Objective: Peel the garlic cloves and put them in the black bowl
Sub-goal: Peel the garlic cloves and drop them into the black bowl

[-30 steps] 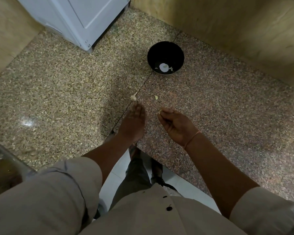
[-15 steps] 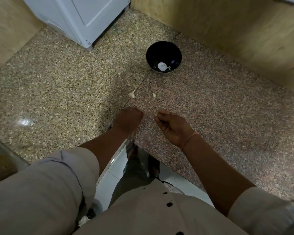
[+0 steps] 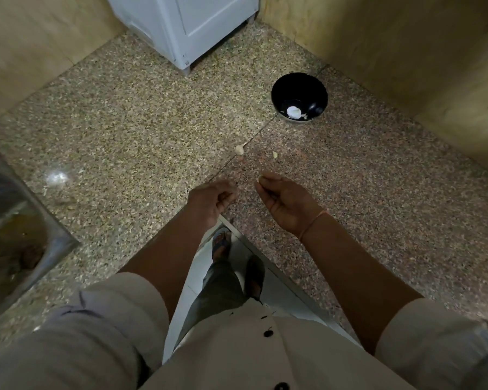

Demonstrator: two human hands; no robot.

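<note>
Head view: our right hand (image 3: 282,201) pinches garlic clove (image 3: 260,179) near worktop (image 3: 124,136) front edge; left hand (image 3: 210,197) curled, we cannot tell on what; black bowl (image 3: 299,85) toward back

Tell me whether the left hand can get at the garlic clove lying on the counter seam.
Probably yes: the garlic clove lies just ahead of the left hand on bare counter, nothing between; the right hand pinches a pale piece.

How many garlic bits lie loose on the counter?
2: a clove on the seam, a bit right of it. Right hand pinches a scrap; left hand may hide more.
</note>
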